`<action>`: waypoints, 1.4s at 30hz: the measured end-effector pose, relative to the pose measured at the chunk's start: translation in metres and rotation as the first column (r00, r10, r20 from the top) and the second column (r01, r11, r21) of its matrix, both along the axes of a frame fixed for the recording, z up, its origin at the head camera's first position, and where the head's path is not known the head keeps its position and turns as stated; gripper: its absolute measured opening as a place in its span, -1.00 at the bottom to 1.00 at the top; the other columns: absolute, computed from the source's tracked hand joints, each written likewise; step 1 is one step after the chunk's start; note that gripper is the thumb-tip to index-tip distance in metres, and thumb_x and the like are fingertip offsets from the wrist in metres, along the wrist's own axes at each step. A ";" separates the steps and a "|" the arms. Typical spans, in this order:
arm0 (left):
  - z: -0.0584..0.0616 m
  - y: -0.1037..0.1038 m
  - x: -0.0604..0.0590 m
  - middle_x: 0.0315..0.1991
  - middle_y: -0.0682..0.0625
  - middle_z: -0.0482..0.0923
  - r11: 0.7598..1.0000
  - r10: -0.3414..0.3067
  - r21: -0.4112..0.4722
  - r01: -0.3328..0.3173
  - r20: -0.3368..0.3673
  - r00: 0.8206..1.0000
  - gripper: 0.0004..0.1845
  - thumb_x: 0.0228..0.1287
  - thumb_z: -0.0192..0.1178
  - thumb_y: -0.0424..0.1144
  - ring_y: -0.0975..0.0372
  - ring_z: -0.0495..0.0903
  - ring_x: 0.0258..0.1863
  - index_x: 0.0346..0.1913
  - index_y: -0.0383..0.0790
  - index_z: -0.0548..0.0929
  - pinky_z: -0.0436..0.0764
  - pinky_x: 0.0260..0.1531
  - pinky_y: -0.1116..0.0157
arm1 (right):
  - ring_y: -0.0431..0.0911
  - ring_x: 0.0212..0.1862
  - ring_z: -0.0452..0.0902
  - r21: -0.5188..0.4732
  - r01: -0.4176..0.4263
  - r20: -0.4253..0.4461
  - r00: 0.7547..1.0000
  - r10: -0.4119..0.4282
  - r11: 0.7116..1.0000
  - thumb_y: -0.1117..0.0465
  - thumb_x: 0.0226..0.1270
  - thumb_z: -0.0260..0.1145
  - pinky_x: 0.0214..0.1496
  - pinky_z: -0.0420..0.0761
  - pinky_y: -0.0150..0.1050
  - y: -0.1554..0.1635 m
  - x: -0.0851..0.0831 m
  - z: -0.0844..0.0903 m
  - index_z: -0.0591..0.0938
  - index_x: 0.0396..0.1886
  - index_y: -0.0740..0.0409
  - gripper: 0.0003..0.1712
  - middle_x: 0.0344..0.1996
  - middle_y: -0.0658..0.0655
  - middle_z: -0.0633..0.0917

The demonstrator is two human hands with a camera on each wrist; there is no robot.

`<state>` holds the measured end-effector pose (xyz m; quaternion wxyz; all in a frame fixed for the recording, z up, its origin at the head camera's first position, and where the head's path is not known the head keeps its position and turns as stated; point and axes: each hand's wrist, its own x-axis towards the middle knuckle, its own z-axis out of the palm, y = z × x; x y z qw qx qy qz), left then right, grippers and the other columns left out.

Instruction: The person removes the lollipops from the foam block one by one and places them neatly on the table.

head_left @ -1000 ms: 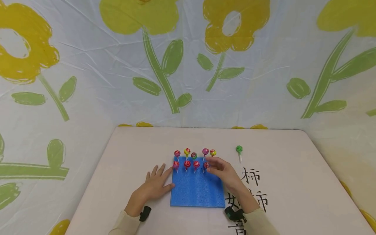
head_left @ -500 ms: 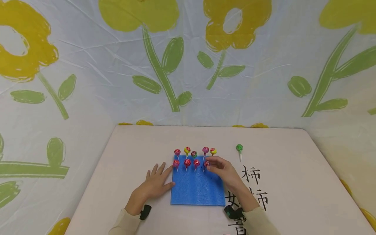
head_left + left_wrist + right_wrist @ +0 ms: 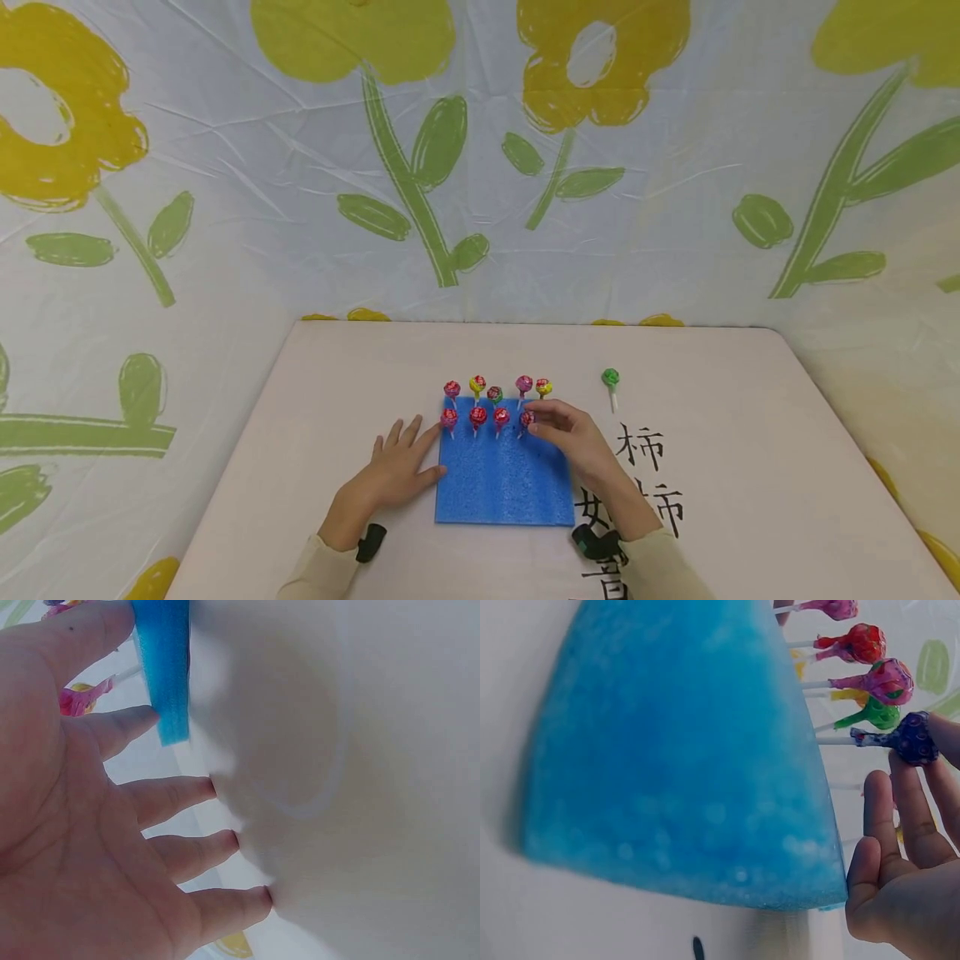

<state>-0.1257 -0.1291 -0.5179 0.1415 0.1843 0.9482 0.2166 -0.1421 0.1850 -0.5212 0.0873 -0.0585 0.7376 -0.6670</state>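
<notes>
A blue foam pad (image 3: 504,479) lies flat on the table with several lollipops standing in it in two rows, a back row (image 3: 495,388) and a front row (image 3: 477,417). My right hand (image 3: 558,427) pinches the head of the rightmost front-row lollipop (image 3: 527,418). In the right wrist view this dark-wrapped lollipop (image 3: 913,738) has its stick running to the foam pad (image 3: 682,765), and my fingers (image 3: 900,802) close around its head. My left hand (image 3: 397,471) lies flat on the table, fingers spread, touching the pad's left edge (image 3: 169,667).
A green lollipop (image 3: 611,380) lies loose on the table to the right of the pad. Black characters (image 3: 643,450) are printed on the tabletop near my right forearm. A flower-patterned sheet (image 3: 420,167) rises behind and beside the table.
</notes>
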 end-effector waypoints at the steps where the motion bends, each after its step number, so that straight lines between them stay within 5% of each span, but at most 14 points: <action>1: 0.000 0.000 0.000 0.51 -0.35 0.07 1.000 0.000 0.001 0.000 0.000 1.000 -0.27 0.42 0.19 0.07 -0.35 -0.05 0.47 0.52 -0.15 0.28 -0.05 0.27 -0.43 | 0.03 0.13 0.52 -0.003 0.009 0.000 1.000 -0.009 1.000 0.21 0.39 0.38 0.17 0.51 -0.19 0.000 0.000 0.000 0.60 0.22 0.23 -0.56 0.10 0.20 0.63; 14: -0.003 0.000 -0.001 0.52 -0.35 0.06 1.000 -0.005 0.002 0.005 -0.005 1.000 -0.27 0.42 0.19 0.08 -0.35 -0.05 0.47 0.52 -0.14 0.27 -0.04 0.27 -0.43 | 0.01 0.20 0.46 -0.084 0.068 0.022 0.998 -0.066 0.994 0.15 0.40 0.38 0.20 0.49 -0.11 0.006 0.001 0.004 0.58 0.26 0.21 -0.51 0.17 0.18 0.59; 24: -0.005 -0.001 -0.002 0.53 -0.33 0.05 1.000 -0.002 -0.008 0.002 0.000 1.000 -0.26 0.42 0.18 0.10 -0.34 -0.07 0.48 0.54 -0.11 0.26 -0.07 0.28 -0.42 | -0.07 0.16 0.51 -0.061 0.125 -0.006 0.992 -0.125 0.990 0.12 0.44 0.34 0.22 0.46 -0.31 0.032 -0.002 0.009 0.53 0.29 0.27 -0.47 0.16 0.20 0.59; 29: -0.004 -0.001 -0.001 0.52 -0.34 0.05 1.000 -0.004 -0.003 0.004 -0.003 1.000 -0.26 0.42 0.18 0.10 -0.35 -0.07 0.48 0.54 -0.11 0.26 -0.06 0.28 -0.43 | -0.08 0.10 0.55 0.002 0.165 -0.010 0.986 -0.165 0.986 0.03 0.44 0.33 0.24 0.45 -0.12 0.051 -0.005 0.015 0.50 0.32 0.26 -0.41 0.15 0.12 0.61; 37: -0.006 -0.002 -0.002 0.53 -0.34 0.04 1.000 -0.011 -0.005 0.011 -0.007 1.000 -0.26 0.43 0.17 0.10 -0.35 -0.07 0.48 0.54 -0.12 0.25 -0.05 0.28 -0.43 | -0.15 0.07 0.55 0.082 0.237 -0.036 0.971 -0.235 0.968 -0.04 0.46 0.29 0.13 0.43 -0.28 0.094 -0.014 0.023 0.50 0.35 0.18 -0.40 0.12 0.00 0.62; 42: -0.006 -0.002 -0.003 0.53 -0.33 0.03 1.000 -0.007 -0.006 0.007 -0.005 1.000 -0.26 0.43 0.16 0.11 -0.33 -0.08 0.48 0.54 -0.11 0.24 -0.05 0.28 -0.42 | -0.20 0.04 0.57 0.107 0.286 -0.027 0.958 -0.284 0.952 -0.09 0.44 0.29 0.14 0.41 -0.21 0.119 -0.023 0.026 0.51 0.35 0.12 -0.38 0.11 -0.05 0.62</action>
